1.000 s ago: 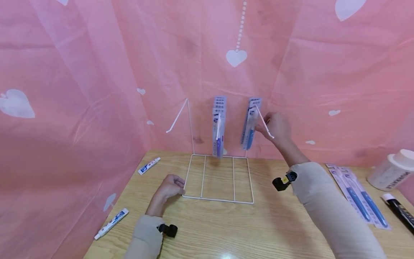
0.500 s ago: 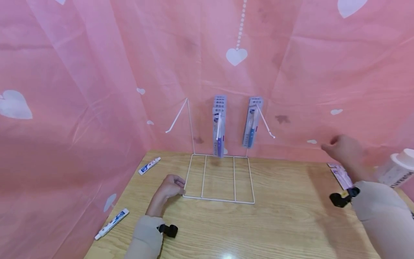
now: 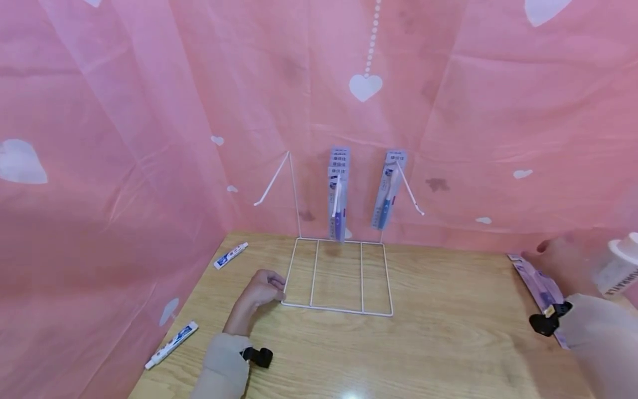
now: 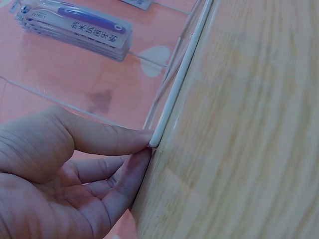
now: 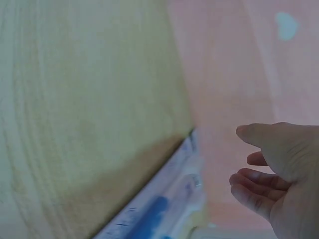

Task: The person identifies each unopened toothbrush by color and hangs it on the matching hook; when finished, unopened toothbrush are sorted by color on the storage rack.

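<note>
A white wire rack [image 3: 344,311] stands on the table against the cloth. My left hand [image 3: 261,287] pinches its front left corner between thumb and finger, as the left wrist view shows close up on the white wire [image 4: 172,99]. On the middle hook hang several packaged toothbrushes [image 3: 340,228], purple in front. The right hook carries packaged blue toothbrushes [image 3: 382,209], tilted. My right hand [image 3: 565,265] is over the far right, beside packaged toothbrushes [image 3: 535,282] lying on the table, partly hidden by the wrist. In the right wrist view its fingers are loosely bent, apart from the packs [image 5: 154,214].
Two toothpaste tubes [image 3: 230,255] lie on the table's left side, the nearer tube [image 3: 171,344] closer to me. The rack's left hook [image 3: 271,178] has nothing on it. A white bottle [image 3: 618,269] stands at the right edge. Pink cloth [image 3: 448,111] closes off the back.
My right hand has left the toothbrushes on the right hook and moved right, then down to the packs on the table. The hanging packs have swung a little. My left hand stays on the rack.
</note>
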Motion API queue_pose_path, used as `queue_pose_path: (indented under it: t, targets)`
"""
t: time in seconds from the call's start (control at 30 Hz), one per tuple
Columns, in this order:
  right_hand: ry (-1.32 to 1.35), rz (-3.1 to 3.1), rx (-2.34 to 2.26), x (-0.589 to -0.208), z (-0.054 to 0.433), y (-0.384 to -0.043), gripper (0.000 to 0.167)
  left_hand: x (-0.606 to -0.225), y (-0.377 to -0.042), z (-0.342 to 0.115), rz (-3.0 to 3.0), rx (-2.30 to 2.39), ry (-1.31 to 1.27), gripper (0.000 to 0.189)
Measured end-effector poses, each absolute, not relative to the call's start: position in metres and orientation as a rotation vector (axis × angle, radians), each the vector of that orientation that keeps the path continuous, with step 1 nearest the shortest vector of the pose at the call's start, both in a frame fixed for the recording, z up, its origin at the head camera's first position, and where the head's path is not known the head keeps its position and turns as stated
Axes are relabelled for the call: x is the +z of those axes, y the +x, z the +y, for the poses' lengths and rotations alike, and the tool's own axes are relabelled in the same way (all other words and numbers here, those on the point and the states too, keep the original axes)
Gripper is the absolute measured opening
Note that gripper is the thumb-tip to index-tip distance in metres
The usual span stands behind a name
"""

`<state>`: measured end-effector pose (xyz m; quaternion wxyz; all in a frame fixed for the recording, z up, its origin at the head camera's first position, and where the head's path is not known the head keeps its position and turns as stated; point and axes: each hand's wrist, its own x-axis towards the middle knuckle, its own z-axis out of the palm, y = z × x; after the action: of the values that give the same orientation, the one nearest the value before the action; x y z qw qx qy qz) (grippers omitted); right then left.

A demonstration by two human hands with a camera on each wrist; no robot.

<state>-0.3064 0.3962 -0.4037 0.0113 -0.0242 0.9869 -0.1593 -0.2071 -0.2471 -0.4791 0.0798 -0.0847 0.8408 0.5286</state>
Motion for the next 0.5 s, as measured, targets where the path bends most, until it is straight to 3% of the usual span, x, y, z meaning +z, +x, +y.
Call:
queue_pose_path:
  t: [0.13, 0.5]
  targets:
    - [-0.082, 3.081, -0.6, -0.43, 0.394, -0.308, 0.036, -0.479, -0.205, -0.248, 2.516, 1.592, -0.258, 0.031]
    - [0.014, 3.124, -0.527, -0.456, 0.392, -0.305, 0.029, -0.48, -0.207, -0.247, 2.513, 1.586, -0.255, 0.033]
